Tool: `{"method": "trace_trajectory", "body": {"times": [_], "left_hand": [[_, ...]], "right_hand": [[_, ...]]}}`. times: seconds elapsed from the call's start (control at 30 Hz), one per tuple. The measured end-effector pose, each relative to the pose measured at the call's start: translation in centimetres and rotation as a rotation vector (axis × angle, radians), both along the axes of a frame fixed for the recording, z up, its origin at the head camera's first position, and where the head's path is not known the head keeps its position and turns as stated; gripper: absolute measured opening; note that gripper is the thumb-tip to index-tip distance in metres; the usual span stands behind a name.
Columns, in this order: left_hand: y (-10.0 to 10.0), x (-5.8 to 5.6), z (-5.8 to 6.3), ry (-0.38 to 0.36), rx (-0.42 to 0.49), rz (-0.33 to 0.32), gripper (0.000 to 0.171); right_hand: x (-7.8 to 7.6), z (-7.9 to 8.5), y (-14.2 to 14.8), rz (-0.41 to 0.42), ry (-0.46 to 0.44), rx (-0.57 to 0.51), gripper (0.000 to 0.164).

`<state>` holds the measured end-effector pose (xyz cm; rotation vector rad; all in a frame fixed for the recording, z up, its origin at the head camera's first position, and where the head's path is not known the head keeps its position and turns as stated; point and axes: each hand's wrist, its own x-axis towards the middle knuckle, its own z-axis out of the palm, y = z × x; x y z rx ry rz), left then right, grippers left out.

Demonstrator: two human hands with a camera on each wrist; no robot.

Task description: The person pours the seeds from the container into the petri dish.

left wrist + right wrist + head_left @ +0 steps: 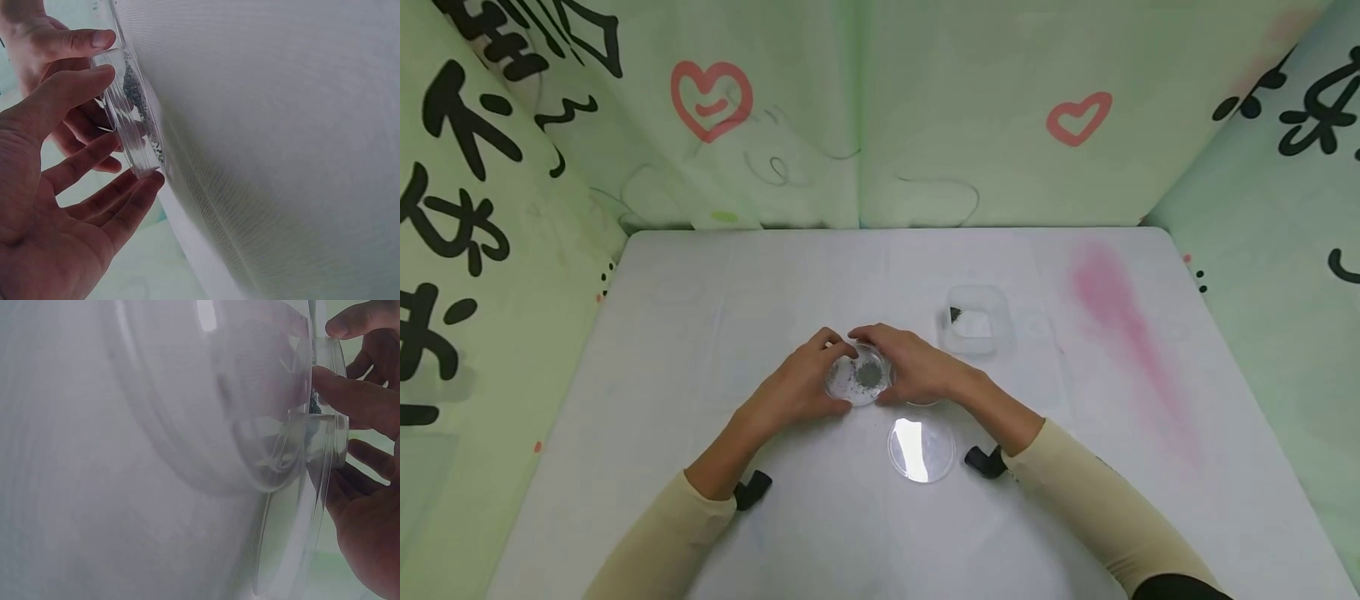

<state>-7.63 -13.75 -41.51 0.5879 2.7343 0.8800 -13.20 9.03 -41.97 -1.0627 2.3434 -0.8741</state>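
Head cam: I saw L hand [805, 382] and R hand [921, 365] grasping a clear dish [844, 385] w/ dark grains [869, 374] between them, clear disc [921, 450] nearby. L wrist: my view caught thumbs and fingers round its rim. R wrist: blurred clear plastic [262, 381], poss. that disc, crowded my fgnd.

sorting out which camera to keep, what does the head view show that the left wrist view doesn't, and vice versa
Only the head view: the square clear container, the pink patch and the cream sleeves.

Only the left wrist view: the palm side of the left hand, and the dish seen from the side.

Both: the left and right hand holding that round dish, with grey grains inside.
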Motion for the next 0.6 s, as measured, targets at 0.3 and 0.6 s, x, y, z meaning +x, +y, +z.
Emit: {"method": "trace_trajectory", "body": {"times": [0.3,0.6], "left_hand": [[-0.01,0.05,0.04,0.005,-0.014,0.0,0.06],[0.13,0.14,0.13,0.0,-0.021,0.004,0.06]], "right_hand": [[-0.04,0.0,0.2,0.003,-0.003,-0.011,0.091],[-0.08,-0.07,0.36,0.004,-0.008,-0.025,0.091]]}}
